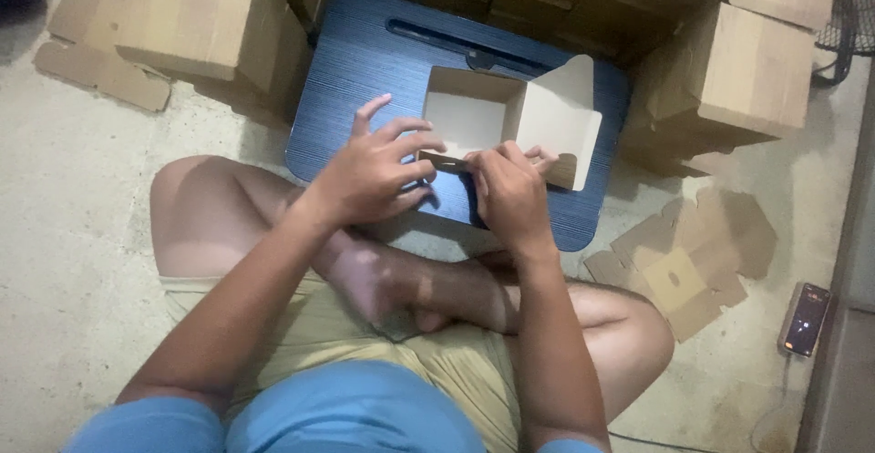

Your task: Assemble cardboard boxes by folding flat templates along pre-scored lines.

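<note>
Two bare hands work on one small cardboard box that sits on the blue lap desk, toward the desk's near right portion, with the box's open top facing up and its lid flap standing tilted at the right side. The left hand rests at the box's near left corner, thumb and lower fingers pinched together on the near wall flap, upper fingers spread and lifted. The right hand is at the near edge of the box, fingers curled and closed on the same front flap; the fingertips touch the cardboard just beside the lid flap. The desk rests on the floor in front of the person's crossed legs. Stacks of assembled cardboard boxes surround the desk's far and right edges, and another stack stands at its left edge. A flat unfolded box blank lies on the floor off the desk's near right corner, with a phone further right.
</note>
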